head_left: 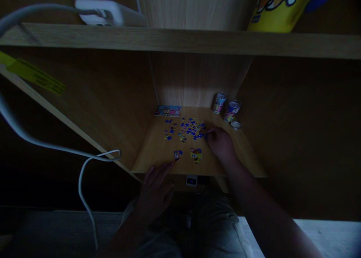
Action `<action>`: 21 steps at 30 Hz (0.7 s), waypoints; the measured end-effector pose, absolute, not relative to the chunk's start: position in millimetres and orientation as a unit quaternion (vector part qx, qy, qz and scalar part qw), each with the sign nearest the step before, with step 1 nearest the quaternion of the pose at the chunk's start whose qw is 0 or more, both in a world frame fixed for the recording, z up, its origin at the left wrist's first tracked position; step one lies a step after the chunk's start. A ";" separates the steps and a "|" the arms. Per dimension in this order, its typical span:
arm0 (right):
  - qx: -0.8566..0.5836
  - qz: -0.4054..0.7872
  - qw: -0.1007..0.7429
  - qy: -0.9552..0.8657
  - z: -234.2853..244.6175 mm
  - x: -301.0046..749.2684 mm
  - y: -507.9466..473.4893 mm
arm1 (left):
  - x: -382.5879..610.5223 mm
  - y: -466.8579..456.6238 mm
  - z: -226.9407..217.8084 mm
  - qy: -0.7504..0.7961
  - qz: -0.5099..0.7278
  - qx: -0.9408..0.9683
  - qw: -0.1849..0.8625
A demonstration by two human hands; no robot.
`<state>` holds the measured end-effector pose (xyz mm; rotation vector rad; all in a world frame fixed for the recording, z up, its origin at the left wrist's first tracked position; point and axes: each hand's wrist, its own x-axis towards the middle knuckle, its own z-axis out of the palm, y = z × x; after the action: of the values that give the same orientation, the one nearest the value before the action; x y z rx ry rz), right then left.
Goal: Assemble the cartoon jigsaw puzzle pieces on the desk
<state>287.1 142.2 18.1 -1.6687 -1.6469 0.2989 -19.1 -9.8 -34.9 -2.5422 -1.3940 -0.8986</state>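
Several small blue and yellow puzzle pieces [187, 129] lie scattered on a wooden desk [158, 153]. Two little joined clusters [195, 155] sit nearer the front edge. My right hand [221, 142] rests on the desk at the right side of the scattered pieces, its fingers curled over pieces there; what they hold is too dark to make out. My left hand [156, 188] lies at the desk's front edge with fingers stretched out, the fingertips touching a small cluster of pieces [177, 155]. The scene is very dim.
A picture card [168, 110] lies at the back of the desk. Two printed cups [225, 107] and a round lid [235, 125] stand at the back right. A shelf [180, 40] carries a white adapter [98, 12] and a yellow bag [279, 8]. White cables [84, 164] hang at the left.
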 end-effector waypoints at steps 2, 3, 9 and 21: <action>-0.663 0.131 0.381 -0.631 18.6 290.2 144.9 | -19.4 -8.8 -36.5 -0.455 -0.300 -0.837 0.053; -0.669 0.139 0.382 -0.622 18.9 293.4 147.4 | -19.4 -8.4 -36.9 -0.455 -0.300 -0.837 0.054; -0.708 0.204 0.375 -0.563 22.4 329.5 174.0 | -16.4 -8.5 -36.0 -0.464 -0.299 -0.830 0.073; -0.671 0.337 0.291 -0.592 31.0 345.6 212.0 | -13.6 -8.7 -32.8 -0.471 -0.316 -0.823 0.033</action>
<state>345.6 212.0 31.0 -1.7905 -1.5794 0.8992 -13.6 -8.7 -32.8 -2.5323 -1.4492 -0.9736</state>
